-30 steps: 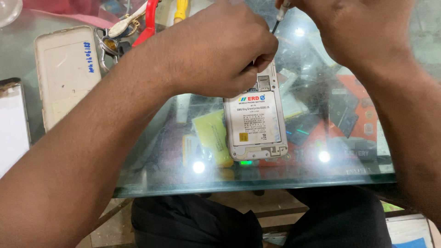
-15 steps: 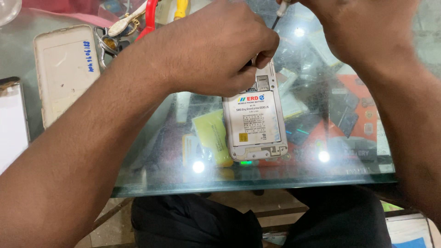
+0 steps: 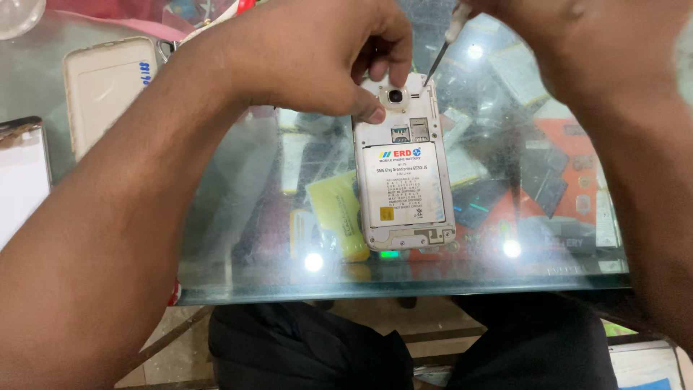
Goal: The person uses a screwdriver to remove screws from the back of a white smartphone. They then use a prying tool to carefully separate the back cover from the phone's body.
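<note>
A white phone (image 3: 404,180) lies back side up on a glass counter (image 3: 238,274), its rear cover off and a white battery (image 3: 403,186) showing. My left hand (image 3: 317,54) grips the phone's top left corner beside the camera lens (image 3: 395,95), thumb and fingers pinching the frame. My right hand (image 3: 577,43) holds a thin screwdriver (image 3: 442,50) with a white handle; its dark tip touches the phone's upper right edge.
A cream phone back cover (image 3: 108,90) lies at the left on the glass, and a white device edge (image 3: 22,180) sits at the far left. Packaged phone parts show beneath the glass. The counter's front edge runs above my lap.
My left hand has lifted off the phone's upper part, uncovering the camera lens and card slots. The view has shifted, so the phone sits lower in the frame. The screwdriver tip stays at the top right.
</note>
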